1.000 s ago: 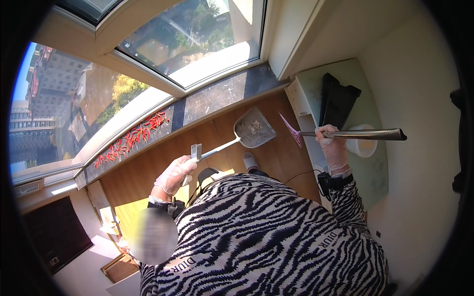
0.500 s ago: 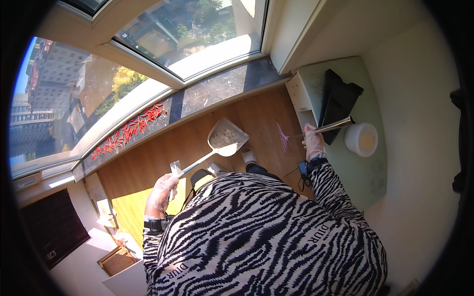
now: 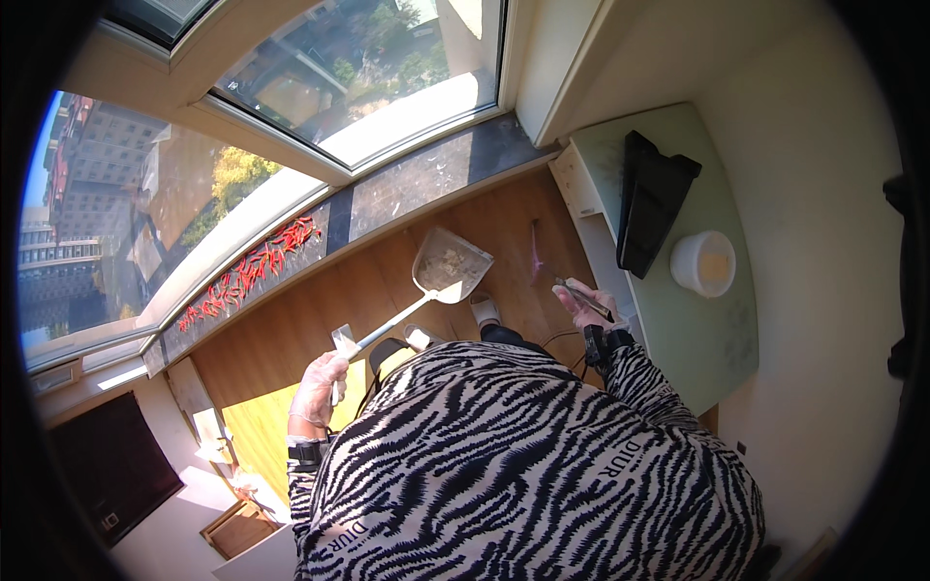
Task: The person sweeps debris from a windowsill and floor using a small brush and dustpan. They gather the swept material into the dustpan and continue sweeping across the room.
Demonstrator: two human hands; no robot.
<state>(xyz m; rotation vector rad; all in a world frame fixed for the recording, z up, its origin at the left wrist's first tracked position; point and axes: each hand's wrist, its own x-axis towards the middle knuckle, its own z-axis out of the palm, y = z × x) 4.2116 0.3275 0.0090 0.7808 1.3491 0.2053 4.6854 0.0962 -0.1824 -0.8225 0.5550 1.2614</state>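
Note:
In a thin clear glove, my left hand (image 3: pixel 317 389) is closed round the handle of a long-handled dustpan (image 3: pixel 467 254). Its pale scoop, with grey dust and debris inside, lies on the wooden floor beyond my feet. My right hand (image 3: pixel 587 306), also gloved, grips the dark, shiny stick of a broom (image 3: pixel 538 259). The broom's narrow pinkish head touches or nearly touches the floor, right of the dustpan and apart from it. Part of the stick is hidden by my fingers.
On the right stands a pale green desk (image 3: pixel 690 339) bearing a black angular object (image 3: pixel 651 205) and a white tub (image 3: pixel 702 263). Red chili peppers (image 3: pixel 247 276) lie along the stone windowsill (image 3: pixel 412 189). A cable (image 3: pixel 560 336) runs near my right wrist.
My right hand has come lower and closer to my body, and the broom stick now tilts differently. The broom head has shifted left, toward the dustpan. My left hand has barely moved.

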